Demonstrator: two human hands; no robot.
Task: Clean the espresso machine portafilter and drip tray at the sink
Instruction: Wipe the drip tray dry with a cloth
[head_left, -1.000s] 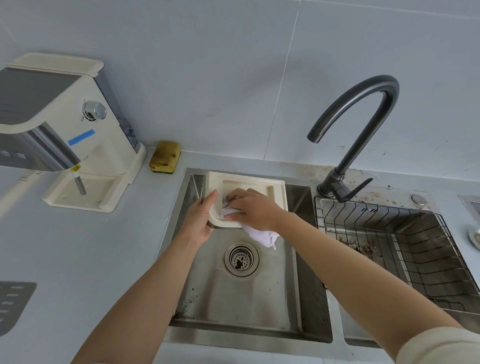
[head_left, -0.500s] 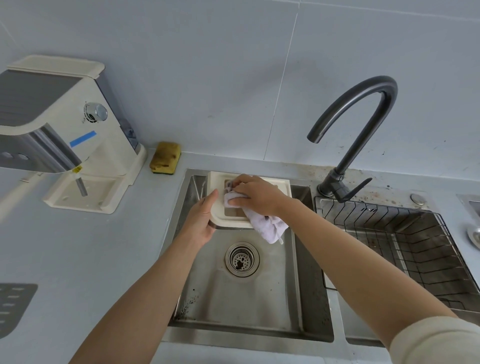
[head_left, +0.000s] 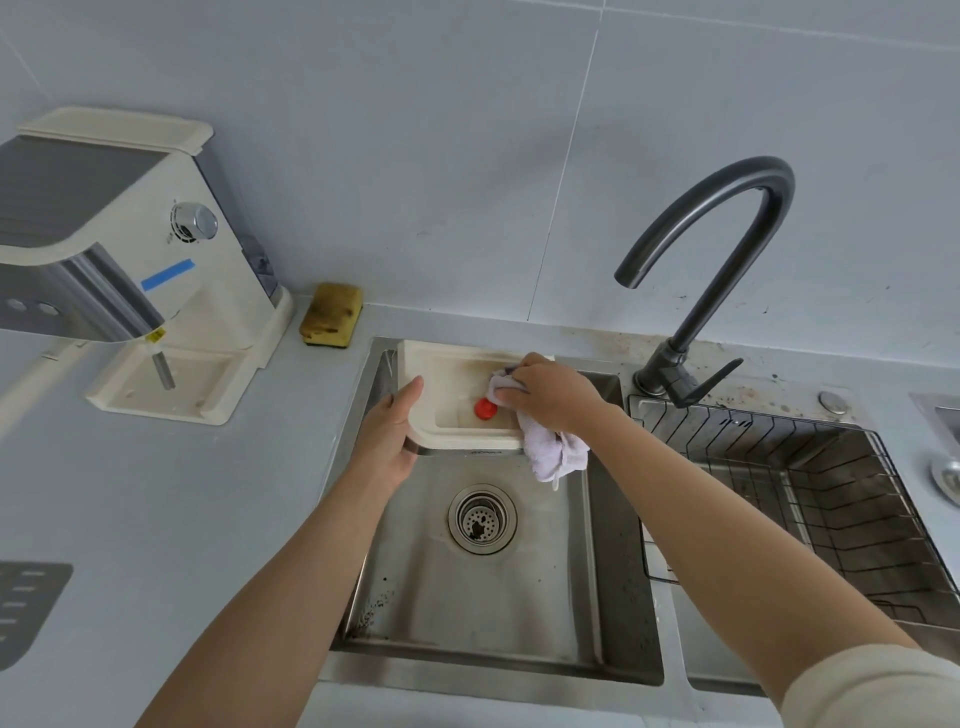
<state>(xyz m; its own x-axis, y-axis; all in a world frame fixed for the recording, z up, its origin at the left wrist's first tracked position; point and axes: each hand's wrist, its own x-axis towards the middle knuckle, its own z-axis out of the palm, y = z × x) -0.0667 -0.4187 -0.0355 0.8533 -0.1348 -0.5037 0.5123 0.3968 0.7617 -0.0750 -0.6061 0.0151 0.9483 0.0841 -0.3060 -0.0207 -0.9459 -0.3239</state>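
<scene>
A cream drip tray (head_left: 447, 382) hangs tilted over the back of the steel sink (head_left: 488, 597), its hollow side facing me. My left hand (head_left: 389, 436) grips its left edge, thumb on the rim. My right hand (head_left: 550, 397) holds a white cloth (head_left: 553, 449) bunched against the tray's inner right side, with the cloth's tail hanging over the tray's front rim. A small red float (head_left: 485, 409) shows inside the tray beside the cloth. No portafilter is in view.
The cream espresso machine (head_left: 130, 260) stands on the counter at left, a yellow sponge (head_left: 332, 314) behind the sink's corner. A dark curved faucet (head_left: 706, 280) rises at right above a wire rack (head_left: 810, 493) in the second basin. The drain strainer (head_left: 483, 518) lies below the tray.
The tray has tipped further toward me, showing its inside and the red float. My right hand with the cloth has slid from the tray's middle to its right side.
</scene>
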